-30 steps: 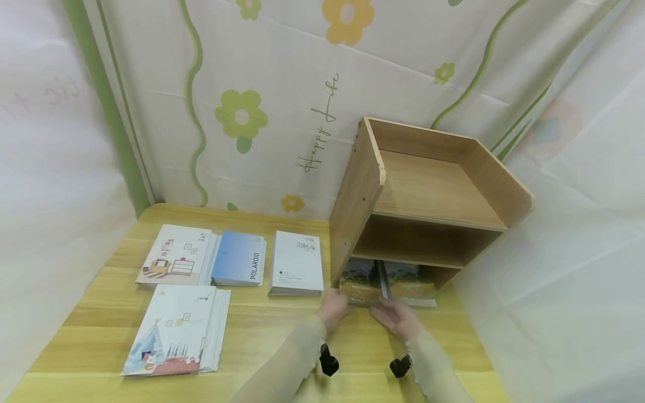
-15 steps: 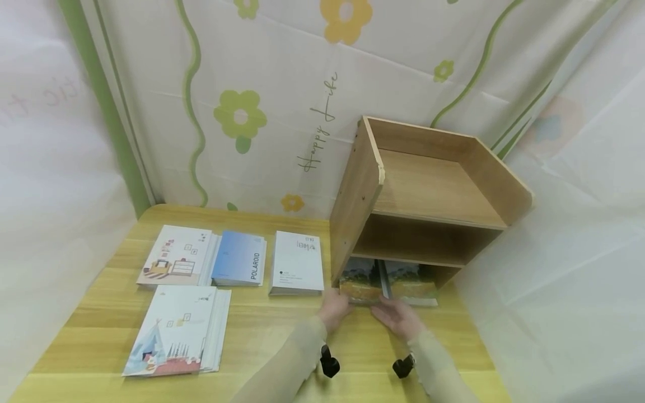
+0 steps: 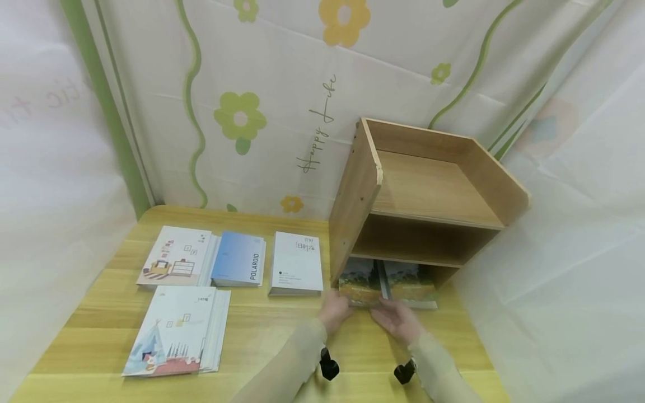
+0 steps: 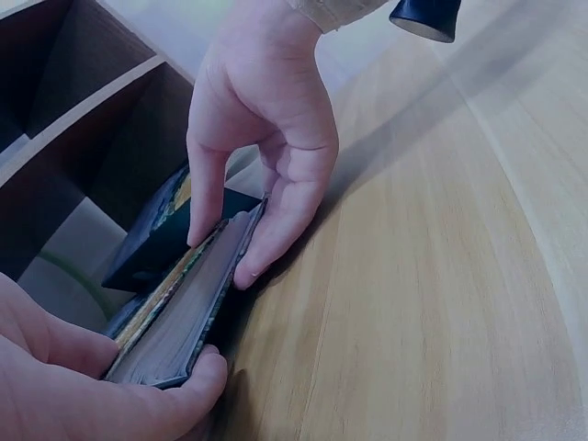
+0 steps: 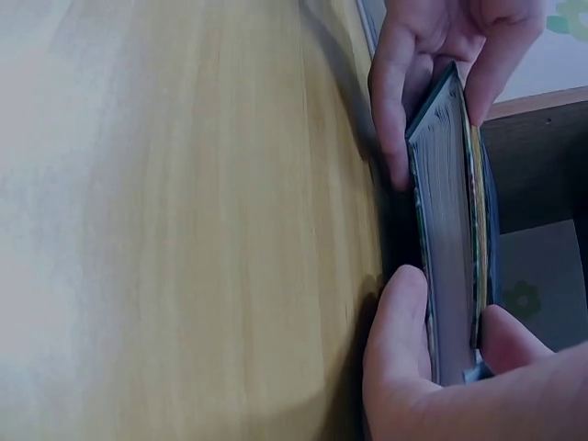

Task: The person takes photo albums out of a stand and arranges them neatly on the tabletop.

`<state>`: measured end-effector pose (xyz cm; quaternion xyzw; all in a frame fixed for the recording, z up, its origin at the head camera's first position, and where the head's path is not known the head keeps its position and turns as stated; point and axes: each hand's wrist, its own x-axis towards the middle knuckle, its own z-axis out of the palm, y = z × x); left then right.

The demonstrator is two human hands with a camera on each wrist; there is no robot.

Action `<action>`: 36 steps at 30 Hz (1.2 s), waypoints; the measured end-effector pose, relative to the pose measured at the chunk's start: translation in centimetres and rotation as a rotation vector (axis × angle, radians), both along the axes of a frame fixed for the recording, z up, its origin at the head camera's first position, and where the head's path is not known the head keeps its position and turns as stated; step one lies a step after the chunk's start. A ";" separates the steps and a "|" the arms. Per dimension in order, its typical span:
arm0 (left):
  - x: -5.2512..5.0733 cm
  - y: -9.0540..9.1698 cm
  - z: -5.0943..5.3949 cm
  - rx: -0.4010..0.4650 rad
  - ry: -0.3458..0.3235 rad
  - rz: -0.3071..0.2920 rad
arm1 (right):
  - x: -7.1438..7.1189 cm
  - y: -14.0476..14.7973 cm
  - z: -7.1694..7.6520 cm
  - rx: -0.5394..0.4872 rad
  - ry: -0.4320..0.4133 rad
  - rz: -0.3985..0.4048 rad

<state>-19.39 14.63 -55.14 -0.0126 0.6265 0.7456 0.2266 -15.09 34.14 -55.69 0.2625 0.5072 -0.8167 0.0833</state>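
Note:
A book with a painted landscape cover lies partly inside the bottom compartment of a wooden shelf unit. My left hand pinches its left front corner, thumb above and fingers below. My right hand pinches the same book near its right front corner. Its page edges face outward between both hands in the left wrist view. A second book with a matching cover lies just to the right, its dark spine rising beside the first. The inner ends of both books are hidden under the shelf board.
On the wooden table to the left lie a white book, a blue POLAROID book, and white stacks with a toy-truck cover and a tent cover. White printed curtains enclose the back and sides.
The view has shifted slightly. Both hands keep their hold on the book, and the book shows no clear movement.

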 end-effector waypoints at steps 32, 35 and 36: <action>1.0 -0.6 1.6 0.028 0.037 0.008 | 0.9 -0.3 1.2 -0.061 -0.030 0.010; 0.9 -0.6 1.5 0.007 0.010 0.002 | 0.9 -0.3 1.3 -0.069 -0.041 0.009; 0.9 -0.6 1.5 -0.002 0.008 -0.001 | 0.9 -0.2 1.3 -0.065 -0.043 0.017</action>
